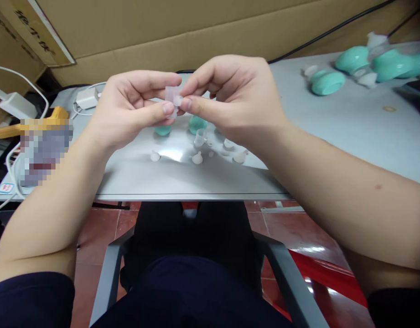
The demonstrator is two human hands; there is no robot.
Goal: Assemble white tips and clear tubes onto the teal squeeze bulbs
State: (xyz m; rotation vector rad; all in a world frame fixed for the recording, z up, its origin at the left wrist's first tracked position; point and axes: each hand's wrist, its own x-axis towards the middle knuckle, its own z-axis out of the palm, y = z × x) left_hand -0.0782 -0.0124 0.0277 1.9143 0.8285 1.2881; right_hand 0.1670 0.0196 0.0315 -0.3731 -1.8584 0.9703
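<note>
Over the grey table, my left hand is closed around a small translucent plastic fitting. My right hand meets it from the other side, thumb and forefinger pinching a small round white cap against the fitting. Whether the cap is seated cannot be made out. Below the hands on the table lie a clear plastic cup-shaped piece, a white round piece with a tab, another white piece and one more. Two mint-green parts, one on the left and one on the right, are partly hidden behind the fingers.
Several mint-green bulbs with white fittings lie at the back right. A tan ring is near them. At the left are a white charger, cables and a yellow tool. Cardboard walls the back; a chair armrest is below.
</note>
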